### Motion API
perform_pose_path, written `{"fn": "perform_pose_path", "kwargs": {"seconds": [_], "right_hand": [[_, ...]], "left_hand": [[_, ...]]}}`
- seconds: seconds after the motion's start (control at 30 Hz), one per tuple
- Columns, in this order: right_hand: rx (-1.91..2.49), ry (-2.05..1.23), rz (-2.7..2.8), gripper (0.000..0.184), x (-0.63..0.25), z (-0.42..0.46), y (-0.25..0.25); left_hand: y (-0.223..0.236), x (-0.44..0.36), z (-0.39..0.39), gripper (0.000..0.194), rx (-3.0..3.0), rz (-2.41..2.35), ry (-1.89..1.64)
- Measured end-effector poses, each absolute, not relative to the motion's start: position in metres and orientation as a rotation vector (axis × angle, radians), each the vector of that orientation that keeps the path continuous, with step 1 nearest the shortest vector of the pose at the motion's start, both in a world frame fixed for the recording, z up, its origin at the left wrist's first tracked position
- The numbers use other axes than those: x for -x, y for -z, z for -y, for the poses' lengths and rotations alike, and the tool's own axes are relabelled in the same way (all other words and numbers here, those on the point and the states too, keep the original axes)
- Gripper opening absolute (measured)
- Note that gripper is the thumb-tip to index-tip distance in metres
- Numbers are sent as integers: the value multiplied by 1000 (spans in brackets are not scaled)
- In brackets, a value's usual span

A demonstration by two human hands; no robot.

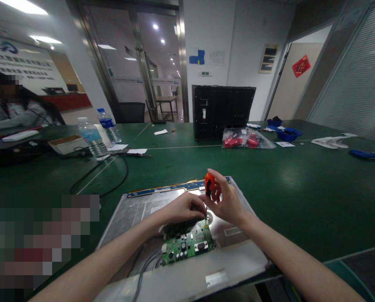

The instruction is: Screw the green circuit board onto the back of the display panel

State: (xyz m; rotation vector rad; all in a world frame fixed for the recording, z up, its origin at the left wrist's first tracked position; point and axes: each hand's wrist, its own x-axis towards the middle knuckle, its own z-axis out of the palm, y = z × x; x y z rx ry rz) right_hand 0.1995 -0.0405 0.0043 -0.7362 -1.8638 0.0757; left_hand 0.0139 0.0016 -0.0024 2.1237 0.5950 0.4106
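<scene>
An orange and black screwdriver (209, 183) stands nearly upright in my right hand (226, 199), fingers closed round its handle. Its thin shaft points down at the upper right corner of a green circuit board (187, 241). Close beside the shaft, my left hand (187, 207) has its fingers curled together near the tip; what they pinch, if anything, is hidden. Beneath both hands lies a flat metal display panel (237, 243), with a narrow blue board (162, 189) along its far edge. A grey cable (143, 272) runs off the panel's near side.
A black monitor housing (223, 111) stands across the green table (300, 201), with bagged red parts (247, 139) before it. Two water bottles (93, 138) and a black cable (126, 172) are at left. Blue trays (288, 134) sit far right. Another person (17, 105) sits at left.
</scene>
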Motion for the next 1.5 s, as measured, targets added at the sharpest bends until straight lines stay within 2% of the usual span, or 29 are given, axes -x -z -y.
{"fn": "perform_pose_path", "kwargs": {"seconds": [0.33,0.7,1.03,1.5], "right_hand": [[710,-140,1864,71,-199,45,-9],[711,-81,1851,62,-198,44,-8],[721,-186,1864,74,-200,45,-8],[713,-95,1849,63,-198,42,-7]], "left_hand": [[0,-15,0,12,-2128,-595,-405],[2,-14,0,9,-2122,-594,-427],[5,-13,-2,11,-2121,-589,-401],[4,-14,-1,6,-2118,-614,-413]]}}
